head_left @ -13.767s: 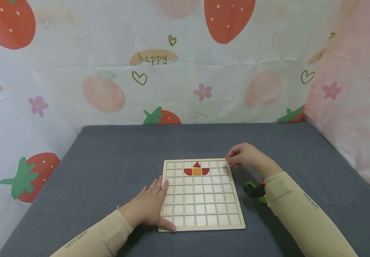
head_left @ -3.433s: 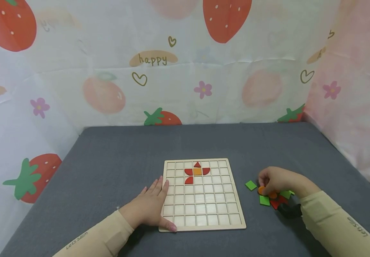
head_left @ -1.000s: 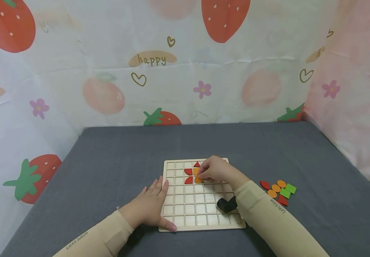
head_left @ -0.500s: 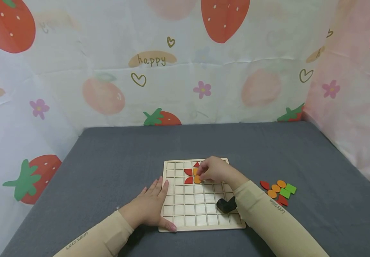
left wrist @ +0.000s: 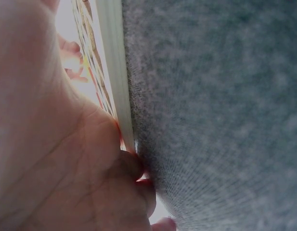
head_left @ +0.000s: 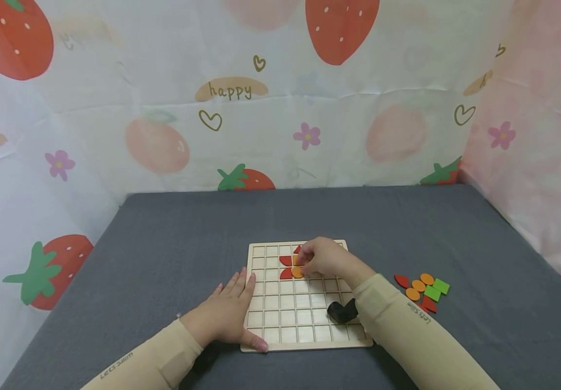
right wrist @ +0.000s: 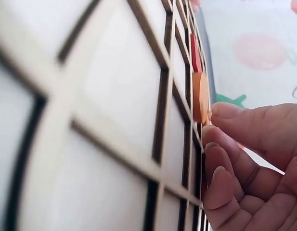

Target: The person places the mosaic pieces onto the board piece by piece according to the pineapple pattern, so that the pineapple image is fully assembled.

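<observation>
A wooden grid board [head_left: 305,345] lies on the grey cloth. My left hand [head_left: 227,311] rests along its left edge with spread fingers, the thumb on the near left corner. In the left wrist view the palm [left wrist: 57,144] lies beside the board's rim [left wrist: 111,57]. On the third row, an orange disc [head_left: 297,272] sits beside a red quarter-round piece [head_left: 286,274]. My right hand [head_left: 326,257] pinches the disc at its right edge. The right wrist view shows the thumb and forefinger at the disc [right wrist: 200,98]. Another red piece [head_left: 286,261] lies above; the hand partly covers an orange square.
Right of the board lie loose orange discs [head_left: 418,285], green squares [head_left: 432,293] and red pieces [head_left: 401,280]. A black wrist camera [head_left: 341,312] hangs over the board under the right sleeve. A printed cloth wall [head_left: 334,162] stands behind the table.
Earlier my right hand was among the loose pieces; it has brought the orange disc to the board. In the last second the disc has slid slightly left. The left hand stays still.
</observation>
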Demonstrator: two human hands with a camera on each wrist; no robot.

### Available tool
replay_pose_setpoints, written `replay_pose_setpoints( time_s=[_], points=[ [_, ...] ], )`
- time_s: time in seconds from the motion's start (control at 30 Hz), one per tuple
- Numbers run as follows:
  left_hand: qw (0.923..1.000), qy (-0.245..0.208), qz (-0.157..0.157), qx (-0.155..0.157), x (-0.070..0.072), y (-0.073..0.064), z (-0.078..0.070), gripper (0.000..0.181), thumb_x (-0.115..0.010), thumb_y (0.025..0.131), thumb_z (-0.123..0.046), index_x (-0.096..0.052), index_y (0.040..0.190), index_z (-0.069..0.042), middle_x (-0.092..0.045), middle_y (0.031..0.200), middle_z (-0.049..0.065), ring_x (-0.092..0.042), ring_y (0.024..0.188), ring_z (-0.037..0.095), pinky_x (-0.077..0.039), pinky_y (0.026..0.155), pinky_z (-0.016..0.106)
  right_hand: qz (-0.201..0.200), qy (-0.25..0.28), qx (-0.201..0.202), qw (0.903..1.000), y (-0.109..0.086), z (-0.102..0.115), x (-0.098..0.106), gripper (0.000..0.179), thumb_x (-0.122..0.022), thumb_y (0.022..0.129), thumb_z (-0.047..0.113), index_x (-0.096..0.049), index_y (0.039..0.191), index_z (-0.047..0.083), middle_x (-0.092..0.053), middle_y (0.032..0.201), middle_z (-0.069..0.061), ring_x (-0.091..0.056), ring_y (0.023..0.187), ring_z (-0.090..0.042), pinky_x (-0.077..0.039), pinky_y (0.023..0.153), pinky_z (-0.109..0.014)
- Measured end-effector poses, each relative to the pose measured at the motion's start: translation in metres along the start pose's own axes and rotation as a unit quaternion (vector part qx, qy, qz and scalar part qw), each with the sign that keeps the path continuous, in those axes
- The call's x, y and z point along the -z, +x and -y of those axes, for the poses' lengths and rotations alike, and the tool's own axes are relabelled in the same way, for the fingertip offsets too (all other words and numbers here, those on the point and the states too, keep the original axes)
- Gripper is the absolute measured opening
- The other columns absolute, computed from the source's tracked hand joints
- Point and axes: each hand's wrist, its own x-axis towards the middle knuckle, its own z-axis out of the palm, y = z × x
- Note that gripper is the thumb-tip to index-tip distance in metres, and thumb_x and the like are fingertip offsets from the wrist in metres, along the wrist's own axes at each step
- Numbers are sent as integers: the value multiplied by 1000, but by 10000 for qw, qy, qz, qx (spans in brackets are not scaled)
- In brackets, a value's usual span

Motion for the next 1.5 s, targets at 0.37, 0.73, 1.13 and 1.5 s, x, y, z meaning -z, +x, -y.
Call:
replay_pose_setpoints(
  time_s=[0.37, 0.73, 1.13, 1.5],
  points=[
    [10000, -14, -15, -38, 1, -1, 0, 139, -55, 45, -87, -11, 146, -2, -4, 151, 22, -8, 138, 34, -19, 104, 55, 91, -381, 457, 9982, 1, 1, -3, 13, -74, 73, 5, -69, 78, 15, -56, 67, 3, -49, 67, -12, -40, 62, -26],
    [10000, -25, 2, -21, 2, -2, 0, 139, -56, 45, -86, -11, 146, -2, -4, 151, 22, -8, 138, 34, -19, 104, 55, 61, -357, 322, 9988, -1, -2, 0, 11, -74, 75, 7, -68, 77, 16, -58, 70, 2, -50, 70, -15, -42, 63, -29],
    [10000, 10, 19, 21, -1, 0, 0, 140, -56, 45, -87, -11, 146, -2, -4, 151, 21, -8, 138, 34, -19, 105, 54, 211, 77, 58, 9997, -12, -17, 22, 3, -69, 82, 14, -69, 84, 13, -62, 79, 1, -53, 70, -17, -45, 59, -30],
    [10000, 32, 33, 20, 2, -2, -2, 138, -57, 46, -85, -11, 146, -2, -5, 151, 21, -9, 138, 34, -19, 105, 54, 20, 69, -149, 9999, -38, -42, 66, 11, -66, 84, 16, -69, 92, 8, -63, 89, -2, -56, 81, -21, -47, 72, -36]
  ],
)
